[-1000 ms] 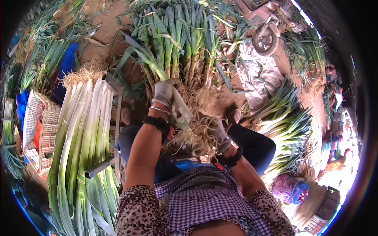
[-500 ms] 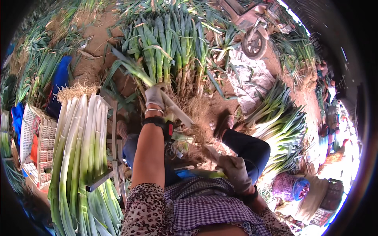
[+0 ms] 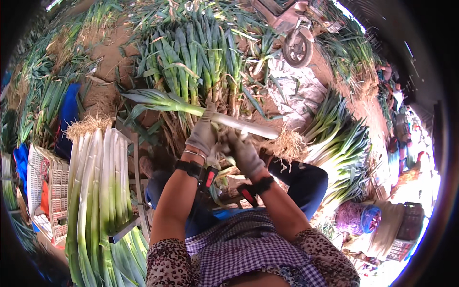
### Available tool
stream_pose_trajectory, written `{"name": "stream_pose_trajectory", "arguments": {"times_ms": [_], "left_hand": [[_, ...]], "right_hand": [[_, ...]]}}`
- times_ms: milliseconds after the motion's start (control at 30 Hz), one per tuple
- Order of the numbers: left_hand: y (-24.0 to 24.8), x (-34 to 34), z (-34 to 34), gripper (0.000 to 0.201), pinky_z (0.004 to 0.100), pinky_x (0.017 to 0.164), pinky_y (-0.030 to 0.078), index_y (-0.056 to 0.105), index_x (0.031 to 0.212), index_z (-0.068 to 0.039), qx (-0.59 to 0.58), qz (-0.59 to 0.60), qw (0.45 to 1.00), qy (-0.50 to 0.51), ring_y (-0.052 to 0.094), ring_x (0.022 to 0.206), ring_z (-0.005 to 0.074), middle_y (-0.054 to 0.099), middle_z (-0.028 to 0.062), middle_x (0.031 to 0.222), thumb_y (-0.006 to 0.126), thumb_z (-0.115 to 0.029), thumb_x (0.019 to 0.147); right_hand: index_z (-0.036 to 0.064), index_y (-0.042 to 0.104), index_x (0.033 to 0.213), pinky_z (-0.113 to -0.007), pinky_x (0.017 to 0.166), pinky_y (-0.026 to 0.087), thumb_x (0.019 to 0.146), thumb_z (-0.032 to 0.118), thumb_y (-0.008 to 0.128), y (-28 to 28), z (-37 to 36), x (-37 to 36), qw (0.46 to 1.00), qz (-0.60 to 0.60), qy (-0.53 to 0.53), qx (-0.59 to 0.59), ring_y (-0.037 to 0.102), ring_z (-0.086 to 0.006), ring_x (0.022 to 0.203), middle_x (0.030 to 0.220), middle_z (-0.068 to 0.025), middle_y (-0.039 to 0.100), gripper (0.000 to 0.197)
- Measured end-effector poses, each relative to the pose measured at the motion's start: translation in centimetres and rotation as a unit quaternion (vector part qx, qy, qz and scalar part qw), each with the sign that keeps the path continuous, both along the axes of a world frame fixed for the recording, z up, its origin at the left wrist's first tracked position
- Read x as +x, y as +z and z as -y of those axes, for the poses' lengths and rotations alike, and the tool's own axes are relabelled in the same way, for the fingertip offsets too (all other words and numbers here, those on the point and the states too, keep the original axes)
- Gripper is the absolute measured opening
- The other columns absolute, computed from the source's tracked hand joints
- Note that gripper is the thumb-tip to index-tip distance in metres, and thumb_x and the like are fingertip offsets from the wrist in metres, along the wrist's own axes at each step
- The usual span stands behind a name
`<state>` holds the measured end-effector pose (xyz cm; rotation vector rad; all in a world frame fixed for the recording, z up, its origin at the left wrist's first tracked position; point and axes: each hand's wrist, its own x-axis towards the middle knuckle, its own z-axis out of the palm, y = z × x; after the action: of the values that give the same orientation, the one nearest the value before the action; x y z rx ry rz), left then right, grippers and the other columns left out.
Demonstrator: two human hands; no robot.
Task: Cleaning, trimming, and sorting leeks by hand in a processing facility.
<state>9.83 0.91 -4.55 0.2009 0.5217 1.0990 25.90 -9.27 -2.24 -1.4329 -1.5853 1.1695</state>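
Now, the left hand [image 3: 202, 132] has its gloved fingers wrapped round the leek [image 3: 251, 127], gripping near where white shaft gives way to green. It lies almost level in front of the person, leaves out to the left, root tuft [image 3: 289, 144] out to the right. And look at the right hand [image 3: 244, 154]: just below the shaft, fingers curled in narrow and blurred. Whether they pinch a strip of skin, I cannot tell.

So, what does good handling call for? A firm left grip without squeezing, I'd say, as a shaft like that probably bruises or snaps. The right fingers do best catching only the loose outer layer, close in, then drawing along the length rather than across. Roll the shaft a little between strokes, and every side gets its turn.

Mind the leaf tips: they reach in front of the standing leeks [image 3: 189, 57] and could snag on a swing. Over on the left, pale shafts in a neat row of leeks [image 3: 95, 177] beside a metal bar [image 3: 124, 230] look a fair guide for smoothness.
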Motion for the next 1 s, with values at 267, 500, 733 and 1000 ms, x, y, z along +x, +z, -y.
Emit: {"name": "stream_pose_trajectory", "arguments": {"times_ms": [267, 500, 733, 1000], "left_hand": [[-1.3, 0.7, -0.1, 0.048, 0.04, 0.102, 0.051, 0.066, 0.132, -0.016, -0.009, -0.047, 0.999, -0.007, 0.066, 0.106, 0.0198, 0.067, -0.0022, 0.111, 0.076, -0.048, 0.097], [0.1, -0.5, -0.1, 0.062, 0.0337, 0.085, 0.055, 0.062, 0.14, -0.009, 0.039, -0.073, 0.996, 0.043, 0.064, 0.095, 0.0178, 0.065, 0.0022, 0.105, 0.067, -0.057, 0.101], [-1.1, -1.0, -0.9, 0.047, 0.044, 0.091, 0.061, 0.067, 0.118, -0.007, 0.02, 0.006, 1.0, -0.024, 0.071, 0.093, 0.0258, 0.071, 0.0106, 0.1, 0.066, -0.051, 0.102], [-1.9, -2.4, -1.9, 0.037, 0.0458, 0.096, 0.06, 0.064, 0.116, -0.009, -0.046, -0.018, 0.997, 0.052, 0.072, 0.107, 0.031, 0.073, 0.0139, 0.107, 0.075, -0.041, 0.099]], "right_hand": [[0.0004, 0.067, 0.133, -0.026, 0.079, 0.055, 0.099, 0.013, 0.075, 4.7, -0.4, -0.9, 0.979, -0.191, -0.019, -0.074, 0.066, -0.0104, 0.094, 0.111, -0.0021, 0.072, 0.037], [0.0036, 0.071, 0.122, -0.027, 0.075, 0.052, 0.098, 0.011, 0.071, 1.2, -1.3, -2.2, 0.988, -0.154, 0.013, -0.01, 0.065, -0.0134, 0.085, 0.095, -0.0066, 0.069, 0.025], [0.0064, 0.069, 0.13, -0.038, 0.086, 0.058, 0.092, 0.001, 0.07, 0.9, -2.8, -0.4, 0.985, 0.014, 0.065, 0.156, 0.072, -0.0335, 0.094, 0.106, -0.0172, 0.074, 0.038], [0.0049, 0.068, 0.112, -0.041, 0.068, 0.05, 0.105, 0.028, 0.059, 4.3, 0.2, -3.0, 0.989, -0.107, -0.061, -0.079, 0.059, -0.025, 0.076, 0.09, -0.0094, 0.061, 0.026]]}}
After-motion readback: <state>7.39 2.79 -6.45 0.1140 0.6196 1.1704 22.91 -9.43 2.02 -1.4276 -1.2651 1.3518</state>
